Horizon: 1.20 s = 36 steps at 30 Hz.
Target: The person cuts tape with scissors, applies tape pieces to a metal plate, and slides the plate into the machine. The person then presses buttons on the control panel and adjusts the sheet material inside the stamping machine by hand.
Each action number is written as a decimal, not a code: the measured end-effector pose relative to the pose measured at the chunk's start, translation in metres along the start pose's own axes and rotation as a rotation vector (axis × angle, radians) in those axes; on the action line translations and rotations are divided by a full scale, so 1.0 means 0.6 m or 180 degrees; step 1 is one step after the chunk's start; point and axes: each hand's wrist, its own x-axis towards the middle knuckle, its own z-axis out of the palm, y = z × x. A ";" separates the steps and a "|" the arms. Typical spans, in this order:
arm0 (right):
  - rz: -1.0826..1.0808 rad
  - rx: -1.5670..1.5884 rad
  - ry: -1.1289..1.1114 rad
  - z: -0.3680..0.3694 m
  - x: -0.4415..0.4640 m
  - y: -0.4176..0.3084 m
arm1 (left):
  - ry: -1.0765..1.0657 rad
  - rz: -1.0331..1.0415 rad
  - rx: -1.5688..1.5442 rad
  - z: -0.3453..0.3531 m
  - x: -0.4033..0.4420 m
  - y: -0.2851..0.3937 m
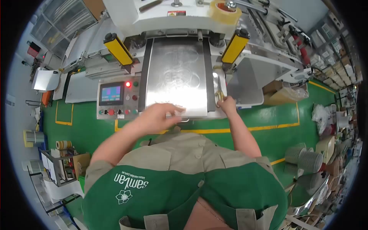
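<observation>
The metal plate [174,82] lies flat in front of the person, between two dark side strips [210,82] that probably keep it square, and runs from its near edge back to just under the white machine head [153,19]. The left hand [156,117] reaches in from the left to the plate's near edge, fingers loosely curved, thumb and forefinger well parted and nothing visibly gripped; the fingertips hang over the sheet's corner area, and I cannot tell whether they press on it. A small bar handle [184,121] sits just below that edge, near the thumb, where it seems meant to be easy to pull. The right hand [229,105] is at the near end of a narrow tray [225,82] right of the plate, fingers bent and close together at a yellow-handled tool [219,96]; whether they have hold of it is unclear. The tray seems placed there to keep small tools within reach. At left, the control panel [111,92] with its lit screen faces the person, likely for easy reading, and yellow posts [235,48] flank the plate's far part, perhaps as guards.
</observation>
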 end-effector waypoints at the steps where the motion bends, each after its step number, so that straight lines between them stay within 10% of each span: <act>1: -0.0075 0.0151 0.0130 -0.004 -0.006 0.007 | 0.0420 0.0153 -0.0085 -0.022 0.025 0.014; 3: 0.0190 0.1001 -0.0430 -0.014 -0.015 0.036 | 0.1593 0.1197 0.0103 -0.053 0.114 0.001; 8: 0.0326 0.2167 -0.0757 -0.089 -0.145 0.035 | 0.2977 0.0519 0.0509 -0.113 0.352 0.053; 19: -0.1124 0.1501 0.0294 -0.229 -0.172 -0.096 | 0.3047 0.0531 -0.0258 -0.177 0.444 0.009; 28: -0.0861 0.2370 -0.0640 -0.167 -0.024 -0.298 | 0.2246 0.0603 -0.0412 -0.214 0.416 0.019; 31: -0.1196 0.2451 -0.0893 -0.140 -0.020 -0.298 | 0.2911 0.0341 0.0380 -0.233 0.436 0.012; 36: -0.1321 0.2845 -0.0980 -0.137 -0.095 -0.269 | 0.2783 0.1881 0.0748 -0.257 0.507 0.090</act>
